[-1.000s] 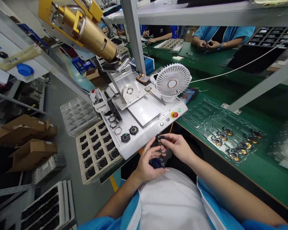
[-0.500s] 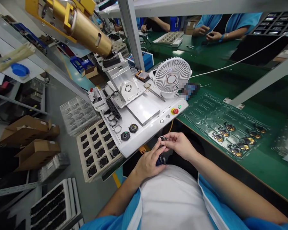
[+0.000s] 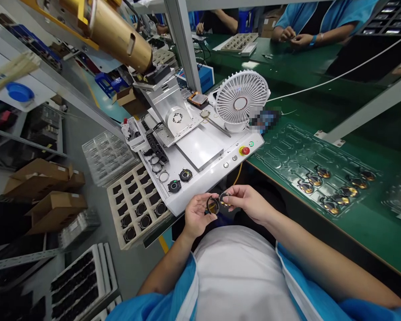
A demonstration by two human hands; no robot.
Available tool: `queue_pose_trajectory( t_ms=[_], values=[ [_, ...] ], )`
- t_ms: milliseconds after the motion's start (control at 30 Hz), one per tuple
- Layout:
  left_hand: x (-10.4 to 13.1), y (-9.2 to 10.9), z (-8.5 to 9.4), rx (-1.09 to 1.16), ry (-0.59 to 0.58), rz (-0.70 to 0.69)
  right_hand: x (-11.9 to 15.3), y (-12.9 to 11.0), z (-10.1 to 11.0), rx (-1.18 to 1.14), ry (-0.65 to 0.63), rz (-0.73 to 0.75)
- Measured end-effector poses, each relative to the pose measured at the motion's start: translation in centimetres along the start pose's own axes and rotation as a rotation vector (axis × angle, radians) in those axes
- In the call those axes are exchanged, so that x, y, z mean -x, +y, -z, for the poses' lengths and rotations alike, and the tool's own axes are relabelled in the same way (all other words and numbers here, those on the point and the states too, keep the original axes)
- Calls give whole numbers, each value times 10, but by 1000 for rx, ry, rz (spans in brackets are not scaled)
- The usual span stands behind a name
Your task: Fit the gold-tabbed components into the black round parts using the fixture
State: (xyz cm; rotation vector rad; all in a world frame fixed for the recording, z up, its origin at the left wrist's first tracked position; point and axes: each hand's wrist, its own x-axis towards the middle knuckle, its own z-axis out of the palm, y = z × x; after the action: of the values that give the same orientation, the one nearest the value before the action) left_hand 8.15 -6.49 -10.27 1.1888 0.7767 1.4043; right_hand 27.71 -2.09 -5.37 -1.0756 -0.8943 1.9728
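Note:
My left hand (image 3: 199,215) is closed on a dark watch case ring (image 3: 212,205), held upright so that I see through its opening. Close beside it, my right hand (image 3: 249,203) pinches a small round watch part (image 3: 225,199) with a shiny gold and dark face. Both hands are in front of my body, just off the front edge of the white machine (image 3: 200,185). On that machine's top lie two black round watch modules (image 3: 186,174) and several thin rings (image 3: 163,177).
A beige tray (image 3: 120,223) with several round watch cases is at the left. On the green bench a clear plastic tray (image 3: 280,154) holds several gold-faced parts (image 3: 330,206). A white fan (image 3: 242,98), a red stop button (image 3: 244,150) and a metal post (image 3: 183,44) stand ahead. Co-workers sit opposite.
My left hand has turned and moved slightly left, bringing the dark ring up into view. The round part stays in my right fingers, now apart from my left fingertips. The view has shifted slightly.

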Motion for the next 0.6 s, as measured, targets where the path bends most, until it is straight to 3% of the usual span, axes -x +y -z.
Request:
queue_pose_trajectory(
  t_ms=[167,400,600],
  values=[
    [2,-5,-5,73,92,93,6,8,-21,-108,-13,-78],
    [6,-8,-3,96,49,47,14,6,-39,3,80,110],
    [5,-7,-1,92,60,44,16,7,-41,183,107,179]
  ],
)
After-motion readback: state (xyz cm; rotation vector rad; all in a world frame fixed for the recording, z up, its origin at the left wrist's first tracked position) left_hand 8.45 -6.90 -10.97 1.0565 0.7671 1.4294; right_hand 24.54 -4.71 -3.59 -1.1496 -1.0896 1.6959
